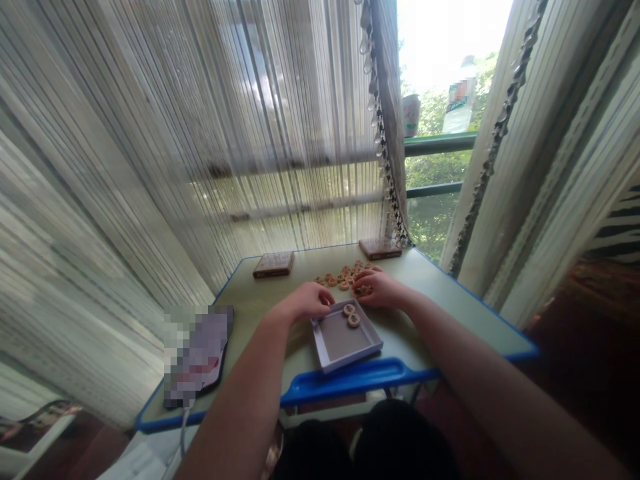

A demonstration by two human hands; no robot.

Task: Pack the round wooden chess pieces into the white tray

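A shallow white box (pixel 324 347) sits near the front edge of the table, with two round wooden game pieces (pixel 353 321) at its far right inside. My left hand (pixel 306 301) is at the box's far left corner, thumb and fingers closed at the rim. Beyond the box lies a loose pile of similar wooden pieces (pixel 344 285), dark marks on some of them. Over the pile's right side, my right hand (pixel 384 289) curls its fingers around several pieces, partly hiding them.
The pale table (pixel 435 300) has a blue edge and a blue front tray groove (pixel 345 380). Two flat brown boxes (pixel 273 264) (pixel 380 249) lie along its back. A phone-like device (pixel 200 360) with a cable rests at left. String curtains (pixel 280 120) hang close behind.
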